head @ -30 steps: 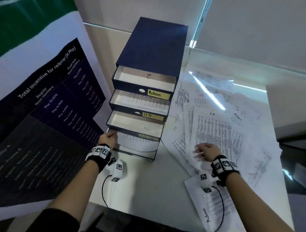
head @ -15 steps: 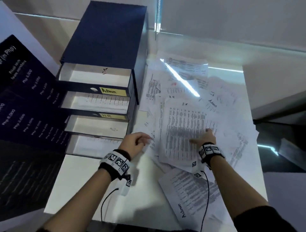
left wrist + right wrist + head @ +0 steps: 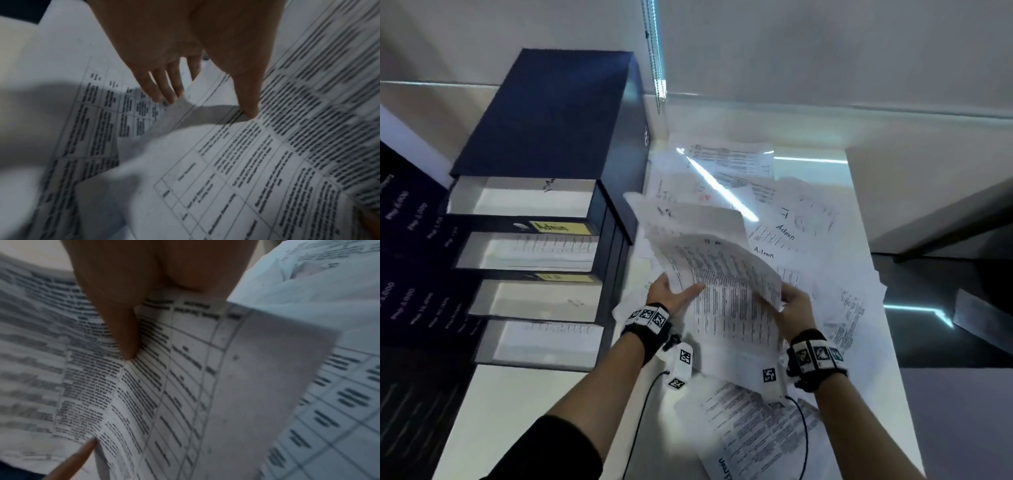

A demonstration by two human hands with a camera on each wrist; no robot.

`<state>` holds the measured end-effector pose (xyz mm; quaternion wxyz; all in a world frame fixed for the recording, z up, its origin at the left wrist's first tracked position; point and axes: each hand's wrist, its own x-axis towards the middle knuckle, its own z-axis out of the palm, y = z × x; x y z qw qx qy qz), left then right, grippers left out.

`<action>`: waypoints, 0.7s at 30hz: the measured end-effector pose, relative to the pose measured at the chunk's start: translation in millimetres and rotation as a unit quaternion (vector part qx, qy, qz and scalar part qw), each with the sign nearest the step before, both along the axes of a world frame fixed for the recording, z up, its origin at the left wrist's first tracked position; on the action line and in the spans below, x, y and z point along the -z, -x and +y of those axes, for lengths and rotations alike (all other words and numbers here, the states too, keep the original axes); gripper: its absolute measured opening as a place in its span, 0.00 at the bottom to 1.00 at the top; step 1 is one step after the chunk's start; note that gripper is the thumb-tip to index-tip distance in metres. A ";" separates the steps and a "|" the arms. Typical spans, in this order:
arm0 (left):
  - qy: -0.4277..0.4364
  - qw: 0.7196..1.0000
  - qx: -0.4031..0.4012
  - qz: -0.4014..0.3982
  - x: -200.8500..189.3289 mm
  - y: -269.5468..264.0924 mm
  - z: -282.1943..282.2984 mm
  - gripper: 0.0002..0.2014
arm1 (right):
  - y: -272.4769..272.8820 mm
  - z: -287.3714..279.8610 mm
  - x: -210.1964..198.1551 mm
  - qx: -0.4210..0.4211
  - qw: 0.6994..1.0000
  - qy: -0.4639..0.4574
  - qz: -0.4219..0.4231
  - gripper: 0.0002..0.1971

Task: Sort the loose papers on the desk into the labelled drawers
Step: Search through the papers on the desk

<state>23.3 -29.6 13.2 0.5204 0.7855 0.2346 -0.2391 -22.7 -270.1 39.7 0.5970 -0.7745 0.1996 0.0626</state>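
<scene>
Pale wall, dark poster

1 drawer unit, 4 open drawers, 2 hands, many loose papers, uncountable.

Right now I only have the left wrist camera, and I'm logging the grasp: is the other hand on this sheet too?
Observer: Yes. The right hand pinches the lifted sheet at its right edge.
Operator: Is the sheet clear of the desk?
Observer: Its far end is raised and curls above the paper pile.
Operator: Which drawers are open?
Observer: All four drawers of the blue drawer unit are pulled out.
</scene>
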 end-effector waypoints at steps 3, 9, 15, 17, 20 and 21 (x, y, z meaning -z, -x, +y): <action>0.029 0.997 -0.008 -0.071 -24.7 -8.7 1.9 0.39 | -5.5 -1.5 -21.1 -0.001 1.000 -0.026 -0.004 0.08; 0.073 0.981 0.041 -0.177 -83.4 -4.0 30.2 0.06 | -10.2 5.4 -67.1 0.026 0.992 -0.122 -0.027 0.16; 0.081 0.986 0.108 -0.096 -140.0 40.5 108.7 0.40 | -9.2 63.2 -100.2 -0.045 0.991 -0.102 -0.075 0.26; 0.125 0.986 0.097 -0.056 -162.3 58.2 137.1 0.29 | -6.4 91.5 -106.7 -0.096 0.985 -0.129 -0.061 0.33; 0.163 0.984 0.048 -0.045 -194.3 84.9 182.7 0.14 | -2.7 142.9 -116.4 -0.138 0.975 -0.169 -0.044 0.36; 0.172 0.983 0.028 -0.049 -202.4 93.5 199.7 0.20 | -0.2 161.1 -121.8 -0.157 0.972 -0.169 -0.045 0.34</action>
